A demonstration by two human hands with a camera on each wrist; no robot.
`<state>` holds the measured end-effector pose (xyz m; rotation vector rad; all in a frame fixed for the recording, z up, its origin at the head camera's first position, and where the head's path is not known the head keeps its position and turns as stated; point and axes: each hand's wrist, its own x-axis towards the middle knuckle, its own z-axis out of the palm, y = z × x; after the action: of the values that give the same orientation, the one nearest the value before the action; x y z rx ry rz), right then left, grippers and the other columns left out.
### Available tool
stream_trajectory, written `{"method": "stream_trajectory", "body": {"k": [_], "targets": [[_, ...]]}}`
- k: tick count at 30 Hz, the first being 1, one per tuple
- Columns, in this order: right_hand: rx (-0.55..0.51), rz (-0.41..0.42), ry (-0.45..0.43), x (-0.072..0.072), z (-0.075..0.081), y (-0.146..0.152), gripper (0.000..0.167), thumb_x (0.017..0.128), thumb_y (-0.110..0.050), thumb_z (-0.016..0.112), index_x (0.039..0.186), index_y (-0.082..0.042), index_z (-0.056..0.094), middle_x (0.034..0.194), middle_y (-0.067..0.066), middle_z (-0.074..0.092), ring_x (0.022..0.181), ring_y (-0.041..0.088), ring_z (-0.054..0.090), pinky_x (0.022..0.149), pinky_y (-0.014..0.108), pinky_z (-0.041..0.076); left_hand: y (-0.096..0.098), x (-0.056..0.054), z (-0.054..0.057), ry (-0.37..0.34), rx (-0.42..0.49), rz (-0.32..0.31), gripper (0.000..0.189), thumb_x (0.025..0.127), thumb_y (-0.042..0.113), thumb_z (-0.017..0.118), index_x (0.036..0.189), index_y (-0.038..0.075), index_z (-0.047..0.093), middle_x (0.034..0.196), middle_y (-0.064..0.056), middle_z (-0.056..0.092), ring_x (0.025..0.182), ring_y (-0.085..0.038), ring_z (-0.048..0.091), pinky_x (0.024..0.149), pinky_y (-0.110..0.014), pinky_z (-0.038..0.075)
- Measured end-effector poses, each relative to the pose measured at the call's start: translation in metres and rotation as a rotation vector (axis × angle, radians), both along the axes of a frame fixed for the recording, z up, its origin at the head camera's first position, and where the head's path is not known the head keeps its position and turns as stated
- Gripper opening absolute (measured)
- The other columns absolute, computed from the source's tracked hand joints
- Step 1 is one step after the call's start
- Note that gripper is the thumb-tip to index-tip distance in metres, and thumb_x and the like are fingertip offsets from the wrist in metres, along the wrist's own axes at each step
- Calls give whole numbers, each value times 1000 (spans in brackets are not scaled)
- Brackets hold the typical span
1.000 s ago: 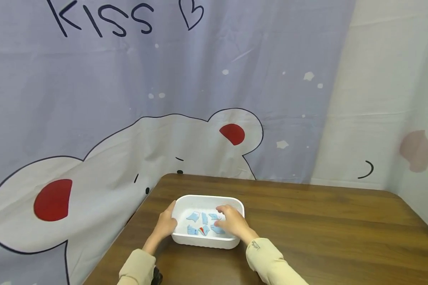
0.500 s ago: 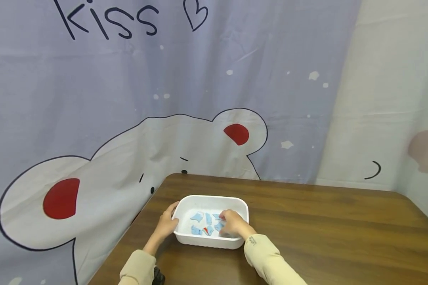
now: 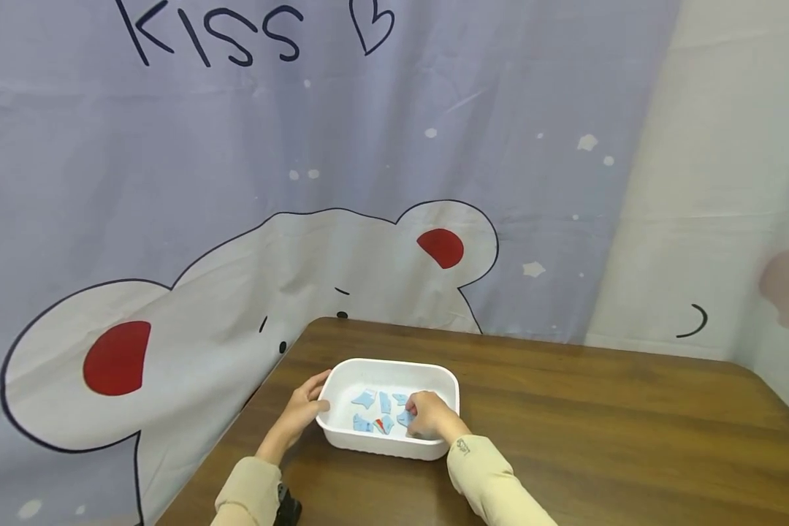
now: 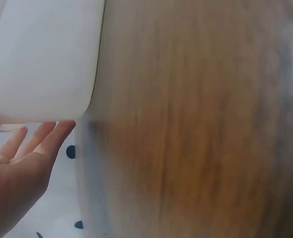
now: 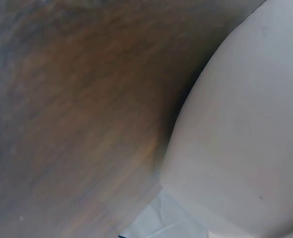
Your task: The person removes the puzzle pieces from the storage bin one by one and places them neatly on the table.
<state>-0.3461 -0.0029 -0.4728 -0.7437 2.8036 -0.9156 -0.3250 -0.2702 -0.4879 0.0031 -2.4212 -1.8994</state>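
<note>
A white plastic tub (image 3: 348, 440) rests on the wooden table, with several flat, irregular light-blue pieces (image 3: 364, 398) inside. One of them is a piece with a red patch (image 3: 381, 424). My left hand (image 3: 299, 410) holds the tub's left end, thumb over the rim and fingers along the outer wall. In the left wrist view, the fingertips of that hand (image 4: 25, 166) touch the white wall. Reaching into the tub from the right, my right hand (image 3: 432, 416) has curled fingers at a light-blue piece (image 3: 404, 418), which it seems to pinch and partly hides.
The brown wooden table (image 3: 598, 424) extends to the right of the tub. Behind it hangs a printed curtain (image 3: 342, 146) with a bear drawing. Only table and tub wall (image 5: 240, 124) show in the right wrist view; the right hand is out of that view.
The right hand has lowered into the tub, its spread fingers closing in at the right-hand light-blue piece. The left hand stays at the tub's left end. The whole head view has shifted slightly.
</note>
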Motion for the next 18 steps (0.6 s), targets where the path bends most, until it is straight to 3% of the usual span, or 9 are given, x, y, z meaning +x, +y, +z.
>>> {"method": "stream_trajectory", "body": {"k": [6,9,11,14,15,18], "targets": [[-25,-17,24,0,1,-1,34,62,0,75,94,5,65,83,8,59,79,16,50,77,31,45,5,1,-3,20,27,85,70,72,-11,51,142,-3,44,134,-33,54,116,-36,58,81,-33,53],[-92,2,55,0,3,0,34,65,0,72,98,6,65,89,10,60,85,19,53,80,33,46,5,1,-8,92,62,106,65,72,-10,51,137,-2,51,126,-31,61,106,-27,63,77,-30,54],[-152,33,77,-1,8,4,34,67,0,69,100,6,65,91,13,61,88,21,56,81,32,47,7,2,-6,106,61,125,63,73,-9,52,136,-3,52,126,-32,61,106,-29,64,77,-31,54],[-195,83,122,-5,24,16,35,69,-2,68,102,6,66,93,14,64,89,23,59,80,28,48,10,1,-3,100,41,140,61,75,-10,52,136,-5,51,128,-32,59,112,-36,62,79,-31,54],[-201,95,136,-7,31,22,35,69,-2,68,103,6,66,94,15,64,89,24,59,80,28,48,13,1,-1,68,15,164,61,76,-11,51,137,-7,49,131,-35,55,117,-41,59,81,-34,54],[-178,108,175,-9,52,44,35,71,-2,67,106,4,66,96,14,64,90,23,60,80,28,48,14,0,-2,62,-16,167,61,76,-12,51,137,-7,48,132,-35,54,120,-44,56,84,-35,53]]}}
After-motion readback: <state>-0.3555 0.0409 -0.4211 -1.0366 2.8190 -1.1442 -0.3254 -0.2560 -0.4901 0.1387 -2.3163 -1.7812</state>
